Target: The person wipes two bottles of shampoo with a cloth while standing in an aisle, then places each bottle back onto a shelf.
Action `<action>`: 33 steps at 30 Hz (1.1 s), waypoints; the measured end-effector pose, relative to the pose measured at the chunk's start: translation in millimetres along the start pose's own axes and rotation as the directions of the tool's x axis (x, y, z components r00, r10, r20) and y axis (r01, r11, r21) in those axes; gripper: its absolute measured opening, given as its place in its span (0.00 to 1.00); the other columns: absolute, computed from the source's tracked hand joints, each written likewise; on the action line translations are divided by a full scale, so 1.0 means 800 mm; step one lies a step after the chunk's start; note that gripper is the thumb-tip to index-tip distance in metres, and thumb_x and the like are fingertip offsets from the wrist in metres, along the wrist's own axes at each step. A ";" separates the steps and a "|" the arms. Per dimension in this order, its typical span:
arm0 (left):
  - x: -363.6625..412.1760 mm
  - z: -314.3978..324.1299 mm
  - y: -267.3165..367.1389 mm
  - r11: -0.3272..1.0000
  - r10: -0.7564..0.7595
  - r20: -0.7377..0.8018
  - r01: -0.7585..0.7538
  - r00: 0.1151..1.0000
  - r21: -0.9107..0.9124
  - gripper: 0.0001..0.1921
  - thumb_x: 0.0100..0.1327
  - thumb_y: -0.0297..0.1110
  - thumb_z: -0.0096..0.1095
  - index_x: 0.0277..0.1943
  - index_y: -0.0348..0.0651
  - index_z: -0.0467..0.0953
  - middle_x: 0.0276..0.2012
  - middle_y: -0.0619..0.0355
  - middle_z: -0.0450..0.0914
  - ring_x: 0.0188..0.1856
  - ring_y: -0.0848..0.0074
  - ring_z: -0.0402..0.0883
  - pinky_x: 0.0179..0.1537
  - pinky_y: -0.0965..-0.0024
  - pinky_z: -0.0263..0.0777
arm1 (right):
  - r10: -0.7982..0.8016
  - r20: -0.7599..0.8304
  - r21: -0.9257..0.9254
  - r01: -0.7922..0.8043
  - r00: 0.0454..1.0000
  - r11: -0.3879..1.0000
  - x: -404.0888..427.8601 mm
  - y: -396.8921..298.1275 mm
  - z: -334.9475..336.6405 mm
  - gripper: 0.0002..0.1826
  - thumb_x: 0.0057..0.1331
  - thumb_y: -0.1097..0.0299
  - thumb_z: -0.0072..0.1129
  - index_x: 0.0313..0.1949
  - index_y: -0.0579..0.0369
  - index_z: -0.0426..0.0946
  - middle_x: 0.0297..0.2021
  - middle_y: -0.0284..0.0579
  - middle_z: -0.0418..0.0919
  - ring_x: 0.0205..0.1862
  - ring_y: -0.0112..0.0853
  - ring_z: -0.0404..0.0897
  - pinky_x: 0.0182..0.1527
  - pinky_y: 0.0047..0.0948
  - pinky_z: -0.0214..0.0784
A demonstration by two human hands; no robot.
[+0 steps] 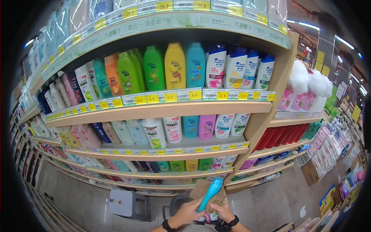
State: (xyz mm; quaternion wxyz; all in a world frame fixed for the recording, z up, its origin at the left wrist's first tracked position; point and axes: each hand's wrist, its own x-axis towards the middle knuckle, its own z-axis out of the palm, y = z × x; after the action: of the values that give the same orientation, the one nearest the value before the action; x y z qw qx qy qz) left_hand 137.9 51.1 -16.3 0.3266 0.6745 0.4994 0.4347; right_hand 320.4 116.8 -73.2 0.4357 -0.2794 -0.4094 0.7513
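Note:
My left hand is closed around the lower end of a turquoise shampoo bottle, which tilts with its cap up and to the right. A brown cloth is spread behind and beside the bottle. Gripping that cloth at its right edge, my right hand has its thumb on top, close to the bottle. Both hands are low in front of me, before the shelving. Partly hidden under my forearms is a dark basket with a few bottles in it.
A shelf unit rises ahead, its boards lined with shampoo bottles above price tags. To the left of the basket a grey plastic stool stands on the floor. Red boxes fill a side shelf. Cardboard box and packaged goods stand right.

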 end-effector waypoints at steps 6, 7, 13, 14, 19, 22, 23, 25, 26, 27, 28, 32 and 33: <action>-0.009 -0.003 -0.008 0.933 -0.233 0.093 0.249 0.968 -0.261 0.33 0.60 0.36 0.68 0.66 0.41 0.64 0.45 0.49 0.80 0.40 0.74 0.82 0.41 0.69 0.77 | -0.004 0.008 -0.008 0.004 1.000 1.000 0.005 0.000 0.000 0.40 0.55 0.78 0.69 0.65 0.56 0.56 0.54 0.41 0.70 0.55 0.30 0.72 0.57 0.31 0.68; -0.010 -0.003 -0.010 0.933 -0.231 0.090 0.247 0.969 -0.260 0.33 0.60 0.36 0.68 0.66 0.41 0.64 0.45 0.49 0.80 0.40 0.74 0.82 0.41 0.69 0.77 | 0.018 0.012 -0.016 -0.018 1.000 1.000 0.005 -0.001 0.000 0.39 0.55 0.77 0.69 0.64 0.57 0.58 0.52 0.41 0.71 0.53 0.30 0.73 0.56 0.31 0.69; -0.015 -0.003 -0.033 0.915 -0.224 -0.006 0.208 0.975 -0.347 0.31 0.59 0.36 0.70 0.63 0.36 0.66 0.50 0.50 0.79 0.42 0.75 0.82 0.42 0.71 0.78 | -0.043 0.010 -0.105 0.043 0.999 0.994 0.014 -0.004 0.015 0.37 0.55 0.78 0.68 0.62 0.57 0.59 0.50 0.40 0.73 0.52 0.28 0.74 0.54 0.30 0.69; -0.014 -0.004 -0.035 0.930 -0.205 -0.044 0.181 0.978 -0.321 0.31 0.59 0.35 0.70 0.62 0.35 0.65 0.51 0.50 0.78 0.44 0.75 0.81 0.43 0.71 0.78 | -0.045 0.012 -0.103 0.046 0.999 0.994 0.016 -0.005 0.017 0.37 0.55 0.78 0.68 0.62 0.57 0.59 0.50 0.40 0.73 0.52 0.28 0.74 0.54 0.30 0.69; -0.016 -0.010 -0.036 0.921 -0.183 -0.110 0.131 0.977 -0.368 0.34 0.56 0.32 0.72 0.63 0.33 0.62 0.53 0.48 0.77 0.49 0.73 0.80 0.46 0.71 0.78 | -0.044 0.000 -0.080 0.043 0.999 0.996 0.020 -0.008 0.024 0.36 0.55 0.79 0.68 0.62 0.58 0.60 0.53 0.41 0.72 0.54 0.28 0.73 0.56 0.29 0.68; -0.020 -0.012 -0.038 0.900 -0.205 -0.164 0.120 0.965 -0.419 0.35 0.55 0.30 0.73 0.62 0.32 0.61 0.53 0.45 0.76 0.51 0.71 0.80 0.47 0.71 0.78 | 0.031 0.005 -0.086 -0.030 1.000 0.996 0.020 0.004 0.009 0.35 0.57 0.79 0.67 0.62 0.59 0.61 0.53 0.40 0.72 0.54 0.28 0.73 0.56 0.30 0.68; -0.019 -0.011 -0.037 0.893 -0.191 -0.210 0.081 0.959 -0.442 0.35 0.54 0.31 0.74 0.61 0.31 0.61 0.53 0.45 0.76 0.51 0.70 0.79 0.48 0.70 0.77 | 0.031 0.005 -0.086 -0.030 1.000 0.996 0.019 0.008 0.005 0.35 0.57 0.79 0.67 0.62 0.59 0.61 0.53 0.40 0.72 0.54 0.28 0.73 0.56 0.30 0.68; -0.016 -0.012 -0.032 0.885 -0.180 -0.255 0.043 0.950 -0.464 0.35 0.54 0.31 0.74 0.61 0.31 0.61 0.52 0.46 0.75 0.51 0.70 0.79 0.49 0.68 0.76 | 0.158 0.045 -0.034 -0.156 0.987 0.987 0.014 0.008 0.005 0.32 0.60 0.77 0.65 0.62 0.56 0.61 0.52 0.40 0.73 0.53 0.29 0.74 0.55 0.30 0.68; -0.013 -0.015 -0.027 0.912 -0.134 -0.274 0.010 0.952 -0.411 0.35 0.53 0.31 0.75 0.60 0.31 0.62 0.52 0.46 0.76 0.52 0.70 0.78 0.51 0.67 0.75 | 0.158 0.044 -0.034 -0.157 0.986 0.987 0.010 0.006 0.005 0.32 0.60 0.77 0.65 0.62 0.56 0.61 0.52 0.40 0.73 0.53 0.29 0.74 0.55 0.30 0.68; -0.011 -0.016 -0.024 0.935 -0.086 -0.290 -0.024 0.953 -0.354 0.35 0.53 0.32 0.75 0.59 0.31 0.62 0.51 0.47 0.76 0.52 0.69 0.78 0.53 0.65 0.73 | 0.222 0.077 0.052 -0.226 0.972 0.973 0.004 0.001 0.010 0.26 0.62 0.76 0.62 0.58 0.55 0.64 0.49 0.39 0.74 0.50 0.28 0.75 0.52 0.29 0.69; -0.011 -0.015 -0.024 0.935 -0.084 -0.289 -0.025 0.954 -0.354 0.35 0.53 0.32 0.75 0.59 0.31 0.62 0.51 0.47 0.76 0.52 0.69 0.78 0.53 0.65 0.73 | 0.280 0.116 0.136 -0.295 0.953 0.946 -0.001 -0.003 0.013 0.21 0.64 0.76 0.59 0.55 0.55 0.66 0.47 0.39 0.75 0.46 0.26 0.76 0.48 0.29 0.70; -0.010 -0.003 -0.016 0.939 -0.070 -0.304 -0.040 0.950 -0.342 0.35 0.52 0.34 0.76 0.58 0.31 0.63 0.51 0.48 0.77 0.52 0.68 0.77 0.54 0.64 0.71 | 0.364 0.225 0.223 -0.411 0.904 0.884 -0.011 -0.007 0.008 0.22 0.66 0.73 0.56 0.59 0.54 0.63 0.49 0.39 0.74 0.50 0.28 0.75 0.53 0.31 0.69; -0.010 -0.001 -0.014 0.954 -0.040 -0.300 -0.053 0.953 -0.295 0.34 0.52 0.34 0.76 0.58 0.31 0.64 0.50 0.47 0.77 0.51 0.68 0.78 0.53 0.64 0.71 | 0.382 0.224 0.251 -0.431 0.897 0.867 -0.012 -0.005 0.005 0.26 0.66 0.75 0.57 0.62 0.53 0.60 0.51 0.40 0.72 0.53 0.30 0.73 0.55 0.33 0.68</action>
State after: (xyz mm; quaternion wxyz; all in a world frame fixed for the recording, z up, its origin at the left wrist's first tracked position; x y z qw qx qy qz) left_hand 131.7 46.7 -27.6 0.3432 0.5443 0.4698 0.6044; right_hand 323.4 108.1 -67.5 0.2679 -0.2278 -0.2597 0.8994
